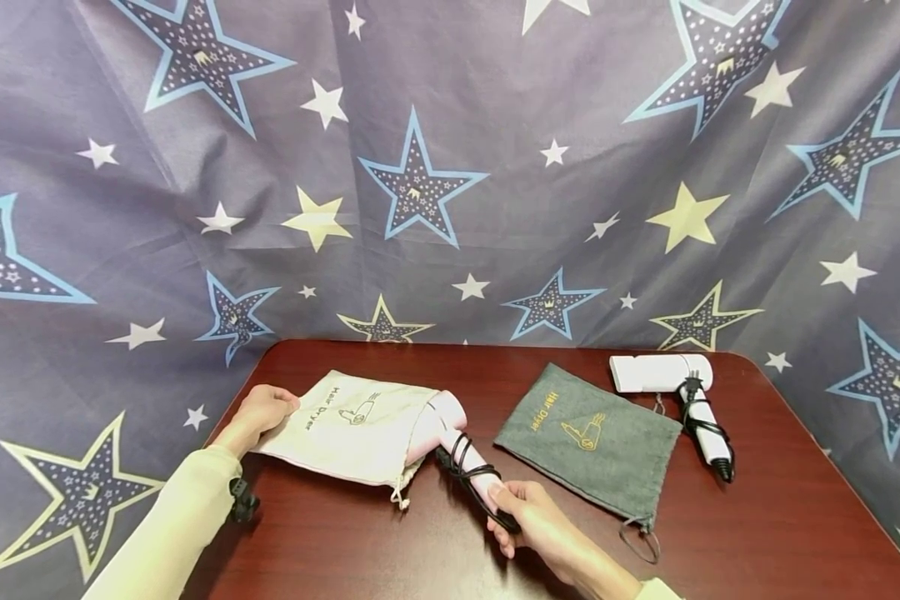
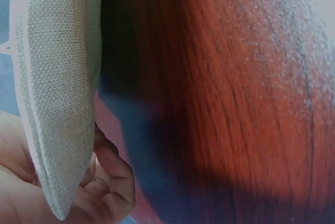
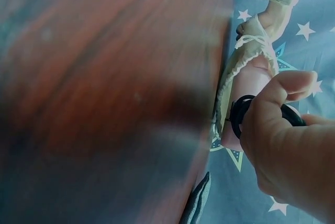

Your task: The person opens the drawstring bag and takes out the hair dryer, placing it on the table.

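A cream drawstring bag (image 1: 375, 433) printed "Hair Dryer" lies at the left of the table. At its far-left end my left hand (image 1: 265, 408) pinches the cloth; the left wrist view has the bag's edge (image 2: 57, 98) between thumb and curled fingers. From the bag's mouth sticks out a pale pink hair dryer (image 1: 450, 407), its barrel mostly hidden inside the cloth. My right hand (image 1: 536, 527) grips the end of the dryer's handle, around which a black cord (image 1: 461, 472) is wound. In the right wrist view, the pink barrel (image 3: 251, 85) sits within the gathered mouth.
A grey drawstring bag (image 1: 600, 450) with the same kind of print lies flat right of centre, its cord loop (image 1: 640, 542) toward me. Behind it, a white hair dryer (image 1: 652, 373) with a wound cord lies at the back right. A star-patterned cloth (image 1: 495, 217) hangs behind the table (image 1: 795, 500).
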Demonstrator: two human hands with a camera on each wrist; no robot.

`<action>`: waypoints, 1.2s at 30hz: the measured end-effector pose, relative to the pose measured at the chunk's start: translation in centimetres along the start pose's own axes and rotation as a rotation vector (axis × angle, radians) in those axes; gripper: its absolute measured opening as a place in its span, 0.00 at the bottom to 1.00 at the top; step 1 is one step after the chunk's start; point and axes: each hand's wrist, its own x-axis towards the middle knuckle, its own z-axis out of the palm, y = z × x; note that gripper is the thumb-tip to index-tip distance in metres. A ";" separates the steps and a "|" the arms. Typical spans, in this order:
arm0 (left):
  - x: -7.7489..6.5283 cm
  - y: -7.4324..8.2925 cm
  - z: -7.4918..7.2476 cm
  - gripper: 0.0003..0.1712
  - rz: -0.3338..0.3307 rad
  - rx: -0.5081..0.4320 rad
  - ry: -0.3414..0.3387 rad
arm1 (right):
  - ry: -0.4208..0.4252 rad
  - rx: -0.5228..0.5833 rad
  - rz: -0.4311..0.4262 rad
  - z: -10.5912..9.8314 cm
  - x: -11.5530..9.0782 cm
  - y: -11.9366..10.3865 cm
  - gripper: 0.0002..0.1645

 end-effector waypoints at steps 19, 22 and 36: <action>0.2 0.1 -0.2 0.13 0.004 -0.003 0.000 | 0.012 0.002 -0.006 -0.2 -0.1 -0.2 0.15; 0.4 -0.1 -0.2 0.13 0.010 0.000 0.000 | 0.015 0.002 -0.008 -0.2 -0.1 -0.3 0.15; -0.1 -0.2 -0.3 0.14 0.009 -0.008 -0.003 | 0.009 -0.002 -0.004 -0.5 -0.3 -0.2 0.15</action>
